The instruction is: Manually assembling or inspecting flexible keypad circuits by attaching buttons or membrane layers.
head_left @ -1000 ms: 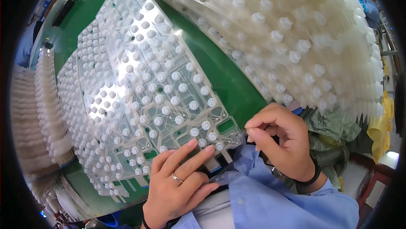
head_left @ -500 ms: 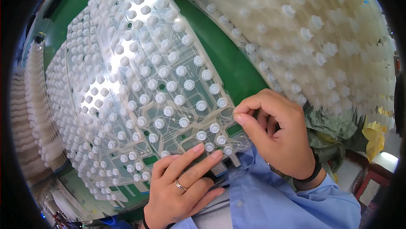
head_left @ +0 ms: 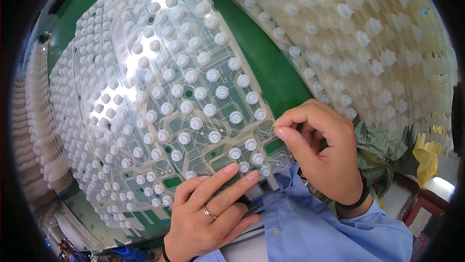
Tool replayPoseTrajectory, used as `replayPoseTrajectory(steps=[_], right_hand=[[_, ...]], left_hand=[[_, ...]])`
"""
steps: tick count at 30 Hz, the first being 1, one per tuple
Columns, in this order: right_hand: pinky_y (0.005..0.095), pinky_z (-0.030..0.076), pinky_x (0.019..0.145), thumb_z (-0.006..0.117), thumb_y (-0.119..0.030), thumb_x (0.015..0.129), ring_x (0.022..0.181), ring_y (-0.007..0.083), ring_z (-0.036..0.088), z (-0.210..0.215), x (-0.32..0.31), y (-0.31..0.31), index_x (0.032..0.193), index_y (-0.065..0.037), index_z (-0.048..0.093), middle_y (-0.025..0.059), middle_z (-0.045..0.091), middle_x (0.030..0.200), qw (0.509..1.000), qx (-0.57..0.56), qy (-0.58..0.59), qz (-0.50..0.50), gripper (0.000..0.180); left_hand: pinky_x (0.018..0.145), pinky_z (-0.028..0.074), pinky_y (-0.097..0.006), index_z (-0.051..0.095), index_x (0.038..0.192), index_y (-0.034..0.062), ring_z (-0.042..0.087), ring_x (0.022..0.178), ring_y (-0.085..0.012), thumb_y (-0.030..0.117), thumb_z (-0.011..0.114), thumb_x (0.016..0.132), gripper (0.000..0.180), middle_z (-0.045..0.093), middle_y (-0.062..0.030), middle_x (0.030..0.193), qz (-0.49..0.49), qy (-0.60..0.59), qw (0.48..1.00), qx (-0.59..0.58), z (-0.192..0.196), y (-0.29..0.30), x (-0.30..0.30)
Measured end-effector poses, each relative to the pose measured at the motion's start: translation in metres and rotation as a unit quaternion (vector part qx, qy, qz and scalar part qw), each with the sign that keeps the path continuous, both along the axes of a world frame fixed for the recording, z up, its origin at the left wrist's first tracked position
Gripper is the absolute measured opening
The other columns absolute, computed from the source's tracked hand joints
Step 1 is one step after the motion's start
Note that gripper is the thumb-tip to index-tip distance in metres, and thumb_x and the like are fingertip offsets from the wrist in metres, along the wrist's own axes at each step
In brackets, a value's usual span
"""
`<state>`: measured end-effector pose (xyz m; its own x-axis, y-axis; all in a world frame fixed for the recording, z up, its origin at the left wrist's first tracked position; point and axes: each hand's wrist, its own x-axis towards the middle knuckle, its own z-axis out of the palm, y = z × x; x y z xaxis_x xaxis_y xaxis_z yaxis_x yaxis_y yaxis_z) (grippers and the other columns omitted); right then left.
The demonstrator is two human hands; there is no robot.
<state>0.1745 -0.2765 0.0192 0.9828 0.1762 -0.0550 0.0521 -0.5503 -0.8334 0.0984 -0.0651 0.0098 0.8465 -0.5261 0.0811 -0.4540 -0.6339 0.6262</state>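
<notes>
A clear keyboard membrane sheet [head_left: 223,136] with printed traces and rows of translucent rubber domes lies in front of me. My right hand [head_left: 322,148] pinches its right edge between thumb and index finger, while the other fingers curl in. My left hand [head_left: 213,211], with a ring on one finger, rests at the near edge. Its fingers are stretched out and apart, the tips next to the lowest domes, gripping nothing. More domed membrane sheets [head_left: 104,131] lie overlapping on the left, with bright glare across them.
The work surface is a green mat [head_left: 271,75]. A tall stack of domed sheets [head_left: 368,49] rises at the far right, and another stack [head_left: 46,131] stands at the left rim. Crumpled grey-green wrapping [head_left: 380,141] and a yellow piece [head_left: 426,158] sit beyond my right wrist.
The view has shifted slightly, and the nearest sheet and my right hand appear a little further right. Both hands keep the same pose, the right still pinching the edge.
</notes>
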Motion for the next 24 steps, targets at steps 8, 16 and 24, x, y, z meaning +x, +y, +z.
replayPoseTrajectory(steps=[8, 16, 24], right_hand=[[0.0251, 0.039, 0.046, 0.068, -0.001, 0.084, 0.051, 0.0125, 0.054, 0.0003, 0.0004, 0.0002, 0.088, -0.005, 0.066, 0.0052, 0.063, 0.077, 1.0, -0.006, -0.001, 0.002, 0.006], [0.0258, 0.038, 0.045, 0.068, -0.002, 0.084, 0.05, 0.0127, 0.053, 0.0012, -0.0004, 0.0033, 0.087, -0.007, 0.066, 0.0042, 0.062, 0.075, 1.0, -0.026, -0.006, -0.002, 0.006], [0.0288, 0.041, 0.048, 0.067, -0.001, 0.083, 0.052, 0.0146, 0.054, -0.0068, -0.0031, 0.0021, 0.094, -0.007, 0.063, 0.0047, 0.06, 0.078, 0.995, -0.06, -0.073, 0.02, 0.013]], left_hand=[[0.092, 0.037, -0.04, 0.062, 0.071, 0.0167, 0.054, 0.125, -0.0267, 0.035, 0.08, 0.071, 0.026, 0.066, -0.0016, 0.128, -0.002, 0.0, 1.0, 0.003, -0.0003, 0.0007, -0.0004], [0.091, 0.038, -0.04, 0.061, 0.071, 0.0168, 0.054, 0.124, -0.0268, 0.035, 0.08, 0.071, 0.026, 0.065, -0.0015, 0.128, -0.002, 0.0, 1.0, 0.003, 0.0001, 0.0005, 0.0002], [0.09, 0.041, -0.036, 0.058, 0.071, 0.0157, 0.056, 0.123, -0.0237, 0.032, 0.08, 0.073, 0.027, 0.065, 0.0, 0.128, 0.022, 0.008, 1.0, -0.011, 0.0037, -0.0031, 0.0024]])
